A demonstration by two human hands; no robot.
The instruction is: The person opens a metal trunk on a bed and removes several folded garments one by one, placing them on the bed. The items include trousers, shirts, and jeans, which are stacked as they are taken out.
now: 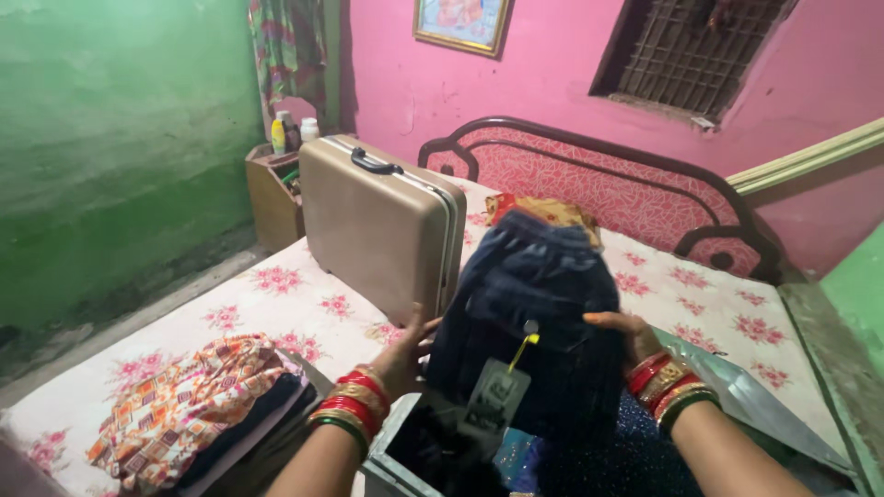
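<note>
I hold a dark blue folded garment (534,304) upright between both hands, over an open grey metal box (391,469) at the bottom of the view. A grey tag (497,396) on a yellow loop hangs from its front. My left hand (405,354) presses its left side, with red and gold bangles on the wrist. Gripping the right side is my right hand (626,336), also with bangles. Inside the box lies more dark and sparkly blue cloth (635,460).
A beige hard suitcase (378,221) stands upright on the bed with its floral sheet (285,304). A pile of folded patterned clothes (198,405) lies at the left. Orange cloth (552,210) sits behind the garment. A wooden stand with bottles (276,179) is in the corner.
</note>
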